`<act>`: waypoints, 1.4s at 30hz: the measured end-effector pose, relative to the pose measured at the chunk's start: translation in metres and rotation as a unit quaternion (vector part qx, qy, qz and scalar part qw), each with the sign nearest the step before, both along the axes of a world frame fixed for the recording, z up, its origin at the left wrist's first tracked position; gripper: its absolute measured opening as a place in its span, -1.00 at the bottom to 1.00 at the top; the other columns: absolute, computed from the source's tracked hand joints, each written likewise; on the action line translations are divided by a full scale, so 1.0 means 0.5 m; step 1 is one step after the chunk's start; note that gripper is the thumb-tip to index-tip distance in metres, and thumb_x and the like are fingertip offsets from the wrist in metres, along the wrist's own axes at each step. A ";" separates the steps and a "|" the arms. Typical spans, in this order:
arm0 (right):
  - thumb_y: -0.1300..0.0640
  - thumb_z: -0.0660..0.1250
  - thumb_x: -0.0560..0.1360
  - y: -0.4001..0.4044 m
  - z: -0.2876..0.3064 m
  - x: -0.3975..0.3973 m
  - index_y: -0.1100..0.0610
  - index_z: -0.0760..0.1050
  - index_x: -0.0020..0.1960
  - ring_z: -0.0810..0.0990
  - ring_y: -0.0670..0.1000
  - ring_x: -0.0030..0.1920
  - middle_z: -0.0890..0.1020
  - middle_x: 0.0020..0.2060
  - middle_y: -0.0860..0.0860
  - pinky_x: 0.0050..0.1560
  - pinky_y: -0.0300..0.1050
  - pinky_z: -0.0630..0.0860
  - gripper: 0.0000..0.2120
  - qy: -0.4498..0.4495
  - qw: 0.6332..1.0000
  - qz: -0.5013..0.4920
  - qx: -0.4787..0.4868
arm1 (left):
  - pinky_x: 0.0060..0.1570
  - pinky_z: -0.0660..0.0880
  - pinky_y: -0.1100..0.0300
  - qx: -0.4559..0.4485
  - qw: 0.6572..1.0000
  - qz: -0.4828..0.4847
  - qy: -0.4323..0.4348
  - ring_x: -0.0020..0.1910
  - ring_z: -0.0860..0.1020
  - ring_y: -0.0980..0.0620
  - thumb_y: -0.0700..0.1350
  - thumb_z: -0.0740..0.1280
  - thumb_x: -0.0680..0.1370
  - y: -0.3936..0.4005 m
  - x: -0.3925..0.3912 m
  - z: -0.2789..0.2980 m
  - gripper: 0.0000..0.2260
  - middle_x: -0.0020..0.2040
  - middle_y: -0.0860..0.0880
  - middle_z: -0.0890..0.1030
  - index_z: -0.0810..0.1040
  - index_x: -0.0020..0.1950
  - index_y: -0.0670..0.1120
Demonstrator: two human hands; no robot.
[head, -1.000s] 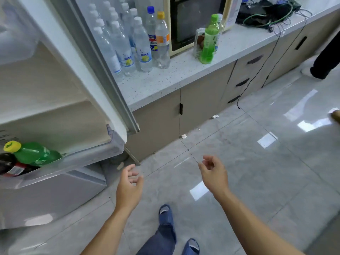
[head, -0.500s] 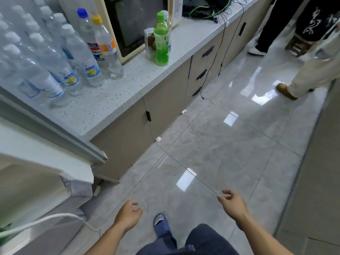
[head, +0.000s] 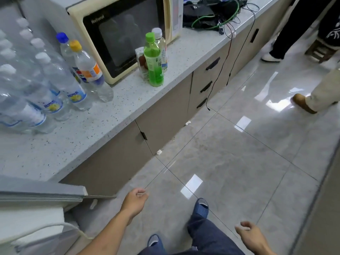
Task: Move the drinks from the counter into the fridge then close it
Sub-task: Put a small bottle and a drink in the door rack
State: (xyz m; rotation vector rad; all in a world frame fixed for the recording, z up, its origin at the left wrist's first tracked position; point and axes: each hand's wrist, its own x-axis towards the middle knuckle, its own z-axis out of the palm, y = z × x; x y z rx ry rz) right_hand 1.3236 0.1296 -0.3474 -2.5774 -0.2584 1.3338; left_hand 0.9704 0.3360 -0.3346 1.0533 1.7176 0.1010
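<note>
Several clear water bottles (head: 60,83) stand in a group at the left of the speckled counter (head: 103,124). Beside them are a blue-capped bottle (head: 63,46) and a yellow-capped bottle (head: 88,70). A green bottle (head: 153,63) stands in front of the microwave, with a pale bottle (head: 161,46) and a small carton (head: 140,61) behind it. The open fridge door (head: 36,192) fills the lower left. My left hand (head: 135,201) hangs empty with loosely curled fingers, below the counter edge. My right hand (head: 251,236) is low at the right, empty, fingers apart.
A cream microwave (head: 119,34) sits at the back of the counter, with black gear and tangled cables (head: 211,15) to its right. Wires hang down over the drawers (head: 207,85). Two people's legs (head: 287,34) stand on the tiled floor at the upper right.
The view has swung right and closer to the counter; the fridge's inside has left the frame. Both hands have dropped lower and stayed empty.
</note>
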 end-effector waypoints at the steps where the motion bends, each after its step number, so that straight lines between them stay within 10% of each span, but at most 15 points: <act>1: 0.14 0.48 0.46 0.031 0.000 0.026 0.24 0.55 0.14 0.61 0.14 -0.09 0.69 -0.04 0.22 0.07 -0.04 0.51 -0.69 0.006 1.000 0.009 0.005 | -0.08 0.50 0.12 -0.001 1.000 0.011 0.007 -0.13 0.53 0.02 -0.07 0.38 0.55 0.011 0.015 0.006 -0.85 -0.11 -0.03 0.57 0.57 0.11 -0.03; 22: 0.05 0.42 0.53 0.845 0.192 0.059 0.08 0.48 0.29 0.60 -0.07 -0.19 0.62 -0.10 0.01 -0.28 -0.29 0.48 -0.64 0.072 0.926 0.209 0.305 | 0.09 0.60 -0.01 0.138 0.978 0.149 -0.053 0.03 0.58 0.11 -0.01 0.36 0.56 0.374 0.215 0.145 -0.71 0.08 0.12 0.59 0.41 0.24 0.17; 30: -0.15 0.49 0.43 1.077 0.357 -0.064 -0.09 0.33 0.41 0.56 -0.14 0.05 0.52 0.13 -0.09 0.02 -0.07 0.60 -0.37 0.023 0.857 0.239 0.456 | -0.19 0.50 0.29 0.292 0.940 0.149 -0.097 -0.01 0.56 0.26 0.02 0.40 0.53 0.676 0.250 0.277 -0.64 0.06 0.24 0.52 0.39 0.28 0.19; 42: -0.03 0.46 0.38 1.159 0.356 -0.088 -0.09 0.31 0.41 0.48 -0.18 0.16 0.45 0.24 -0.12 0.17 0.01 0.56 -0.35 -0.057 0.827 0.200 0.522 | 0.31 0.45 -0.03 0.295 0.937 0.120 -0.140 0.36 0.43 0.00 -0.04 0.50 0.48 0.874 0.265 0.287 -0.33 0.44 0.02 0.42 0.25 0.50 0.16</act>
